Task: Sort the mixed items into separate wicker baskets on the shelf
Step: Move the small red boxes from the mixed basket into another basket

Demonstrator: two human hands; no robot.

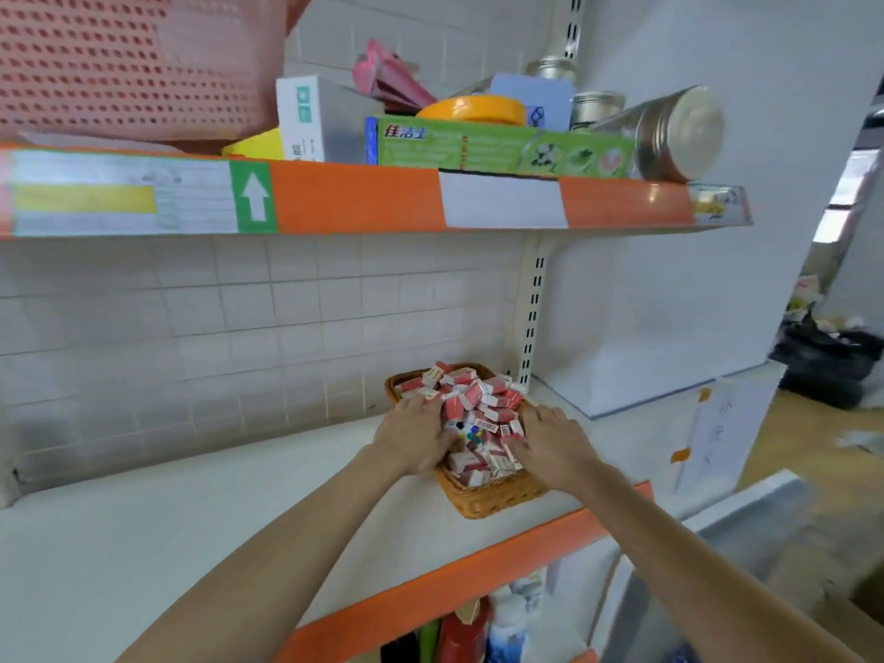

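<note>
In the upper left of the frame I am seeing a pink perforated basket [134, 59] sitting on the upper shelf [354, 203], whose orange front edge is running across the top third. Further right on that shelf a green toothpaste box [497, 148] is lying along the lip, and a metal tin [679, 134] is lying on its side at the shelf's right end.

Below, the white lower shelf [143, 543] is stretching wide and bare across the left and center, giving me plenty of room on that side; its orange front edge is cutting diagonally toward the lower center.

At center, both forearms are reaching up from the bottom of the frame. The left hand [416, 437] is resting palm down on the left rim of the wicker basket [492, 500], fingers spread and fairly straight, touching the small red and white boxes [473, 404] heaped inside. The right hand [555, 445] is lying on the basket's right side, fingers extended onto the pile. I am seeing 2 relaxed hands, neither gripping anything.

The basket is standing near the shelf's right end, just beside the slotted upright [533, 318]. On the right, a white panel [708, 232] is closing in that side.
</note>
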